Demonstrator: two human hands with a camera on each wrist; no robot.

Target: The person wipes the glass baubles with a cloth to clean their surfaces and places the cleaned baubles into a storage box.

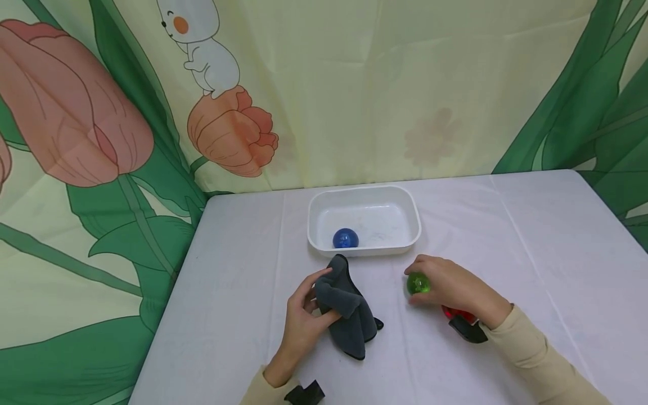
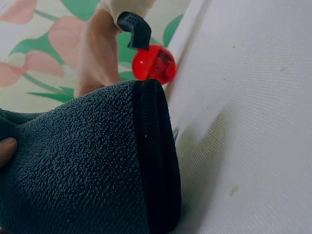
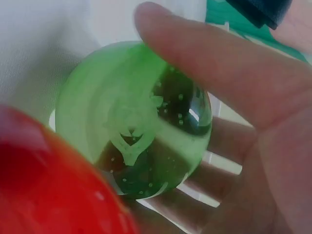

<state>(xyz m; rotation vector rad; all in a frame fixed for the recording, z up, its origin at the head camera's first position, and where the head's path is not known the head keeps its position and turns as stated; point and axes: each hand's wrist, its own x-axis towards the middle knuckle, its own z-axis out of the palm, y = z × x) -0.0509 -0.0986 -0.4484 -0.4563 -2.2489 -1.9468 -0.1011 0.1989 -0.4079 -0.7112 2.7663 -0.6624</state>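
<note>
The right hand (image 1: pixel 450 287) curls its fingers round a green ball (image 1: pixel 418 283), which sits at the hand's 9 o'clock edge, resting at or just above the table (image 1: pixel 531 253); whether it touches the tabletop cannot be told. In the right wrist view the green ball (image 3: pixel 134 119) is clear glass-like with small bubbles inside, a finger (image 3: pixel 214 63) lying across its top and the palm behind it. A red ball (image 1: pixel 458 314) lies just under the right wrist, at the hand's 5 o'clock, partly hidden; in the right wrist view it fills the lower left corner as a red blur (image 3: pixel 53 190) close against the green one. The left hand (image 1: pixel 304 323) pinches a grey cloth (image 1: pixel 346 306), thumb and fingers closed on its upper fold, the rest of the cloth draped on the table toward 4 o'clock of the hand. The left wrist view shows the cloth (image 2: pixel 87 165) as thick dark fleece with a stitched hem, a fingertip (image 2: pixel 7 148) at its left edge, and the red ball (image 2: pixel 155 63) beyond it. The two hands are near but apart, the cloth at 9 o'clock of the green ball. A white tub (image 1: pixel 412 219) stands at 12 o'clock of the cloth, just beyond both hands, and holds one blue ball (image 1: pixel 345 238) in its near left corner.
</note>
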